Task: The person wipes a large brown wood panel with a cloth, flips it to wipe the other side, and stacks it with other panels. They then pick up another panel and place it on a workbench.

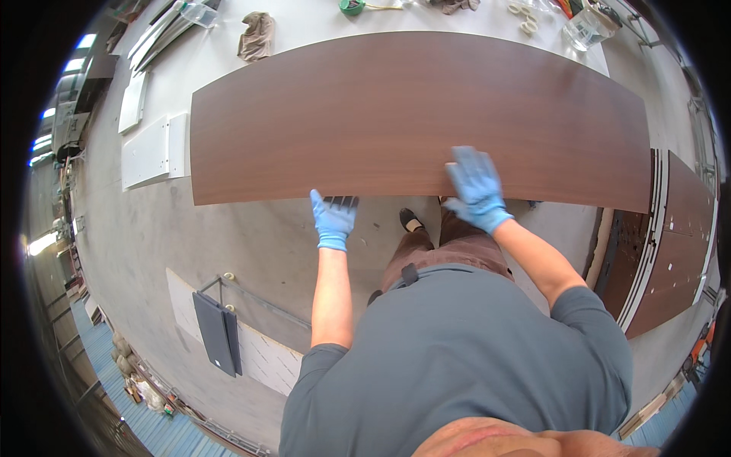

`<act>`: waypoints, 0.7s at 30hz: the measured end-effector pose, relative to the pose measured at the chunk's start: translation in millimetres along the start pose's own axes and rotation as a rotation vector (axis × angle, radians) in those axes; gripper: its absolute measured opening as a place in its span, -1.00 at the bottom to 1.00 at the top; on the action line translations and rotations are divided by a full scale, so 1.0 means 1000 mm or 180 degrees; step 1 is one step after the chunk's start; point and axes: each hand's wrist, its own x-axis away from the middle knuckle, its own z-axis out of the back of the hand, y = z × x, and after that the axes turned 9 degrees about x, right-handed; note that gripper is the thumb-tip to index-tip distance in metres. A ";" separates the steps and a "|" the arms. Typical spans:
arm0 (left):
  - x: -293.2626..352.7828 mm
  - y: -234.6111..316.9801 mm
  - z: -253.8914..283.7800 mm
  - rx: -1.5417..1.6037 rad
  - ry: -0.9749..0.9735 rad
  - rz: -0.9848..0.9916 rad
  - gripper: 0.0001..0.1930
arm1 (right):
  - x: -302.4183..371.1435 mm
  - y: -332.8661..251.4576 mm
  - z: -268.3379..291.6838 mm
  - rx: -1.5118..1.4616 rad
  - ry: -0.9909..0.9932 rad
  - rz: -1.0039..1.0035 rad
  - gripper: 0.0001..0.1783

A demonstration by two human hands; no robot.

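Observation:
A long brown wood-look panel (419, 114) lies flat across a white-topped table in front of me. My left hand (333, 222), in a blue glove, is at the panel's near edge. Its thumb reaches up over the edge, and the fingertips look dark and partly hidden beneath it. My right hand (477, 189), also gloved in blue, lies open with fingers stretched on the panel's top, close to the same edge and right of the middle.
Brown boards with light edges (664, 236) stand at the right. White panels (156, 150) sit at the left. A crumpled brown glove (256, 36), a green tape measure (352, 7) and a clear plastic jug (588, 29) lie beyond the panel. Dark grey boards (218, 333) rest on a low frame behind left.

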 end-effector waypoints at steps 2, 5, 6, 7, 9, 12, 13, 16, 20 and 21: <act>-0.009 -0.006 -0.012 0.0072 -0.0498 0.0287 -0.21 | 0.038 0.041 0.010 0.0610 -0.0702 -0.0600 0.16; -0.019 -0.010 -0.021 0.0136 -0.0101 0.0279 -0.29 | 0.075 0.090 0.002 0.1378 -0.0488 -0.0674 -0.15; -0.022 -0.010 -0.023 0.0210 -0.0100 0.0288 -0.31 | 0.082 0.100 -0.004 0.1391 -0.0337 -0.0638 -0.21; -0.025 -0.011 -0.026 0.0287 -0.0017 0.0283 -0.33 | 0.085 0.107 -0.013 0.1354 -0.0116 -0.0507 -0.22; -0.026 -0.012 -0.030 0.0286 0.0174 0.0183 -0.36 | 0.087 0.112 -0.025 0.1277 0.0164 -0.0471 -0.23; -0.019 -0.012 -0.038 0.0193 0.0356 0.0026 -0.40 | 0.088 0.109 -0.025 0.1452 0.0050 -0.0520 -0.23; -0.011 -0.010 -0.041 0.0211 0.0362 0.0036 -0.42 | 0.088 0.108 -0.018 0.1479 0.0049 -0.0505 -0.23; 0.030 0.003 -0.051 0.0163 0.0080 0.0046 -0.46 | 0.086 0.107 0.028 0.1300 0.0064 -0.0374 -0.24; 0.105 0.024 -0.097 -0.0226 -0.0117 -0.0147 -0.53 | 0.062 0.106 0.118 0.1069 -0.0409 -0.0208 -0.20; 0.127 0.027 -0.112 -0.0434 -0.0208 -0.0372 -0.54 | 0.053 0.107 0.145 0.1152 -0.0434 -0.0064 -0.17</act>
